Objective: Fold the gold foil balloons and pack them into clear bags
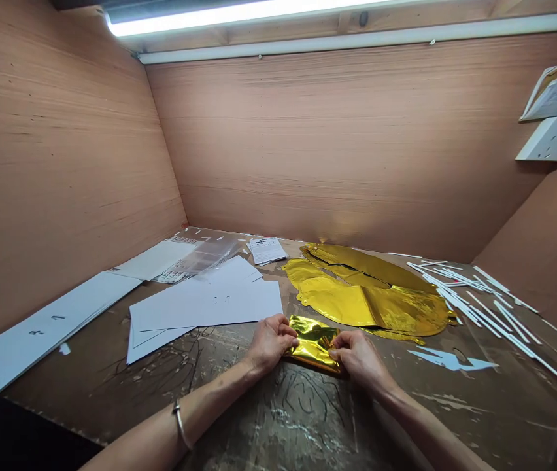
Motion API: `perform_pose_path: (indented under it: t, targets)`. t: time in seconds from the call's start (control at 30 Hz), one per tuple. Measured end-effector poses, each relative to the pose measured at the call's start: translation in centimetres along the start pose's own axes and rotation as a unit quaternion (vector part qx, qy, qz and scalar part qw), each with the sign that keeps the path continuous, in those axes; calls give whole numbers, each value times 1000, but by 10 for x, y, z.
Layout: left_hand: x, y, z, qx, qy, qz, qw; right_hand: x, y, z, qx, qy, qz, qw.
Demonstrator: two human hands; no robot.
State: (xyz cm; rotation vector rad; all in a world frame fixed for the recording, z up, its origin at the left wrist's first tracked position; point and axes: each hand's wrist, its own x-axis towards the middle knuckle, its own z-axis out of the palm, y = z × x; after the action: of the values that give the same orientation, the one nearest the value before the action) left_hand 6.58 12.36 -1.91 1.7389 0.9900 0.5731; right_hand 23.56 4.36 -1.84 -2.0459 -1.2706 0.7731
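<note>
A shiny gold foil balloon (310, 333), folded flat into a small packet, lies on the brown tabletop between my hands. My left hand (273, 341) pinches its left edge. On the other side, the fingers of my right hand (359, 356) are closed on its right edge. Just beyond the packet, several unfolded gold foil balloons (369, 288) are spread in an overlapping pile. White card sheets (204, 301) lie to the left, close to my left hand.
Long white cards (48, 333) and clear plastic sleeves (210, 252) extend along the left. Printed slips (267, 250) sit at the back. Thin white strips (484, 304) are scattered at the right, near a torn white scrap (455, 359). Wooden panels (308, 144) enclose the table.
</note>
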Motion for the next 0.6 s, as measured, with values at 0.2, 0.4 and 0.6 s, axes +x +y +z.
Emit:
perform_pose_path:
  t: [0.2,0.4,0.6]
  targets:
    - [-20,13,2,303,10,262,916,6,-2,-2,65,-73,80,992]
    - [-33,14,27,603,-14,385,699,12,-3,-8,65,-96,82,990]
    - [-22,23,25,614,-12,395,683,-13,-2,-29,-85,49,-201,975]
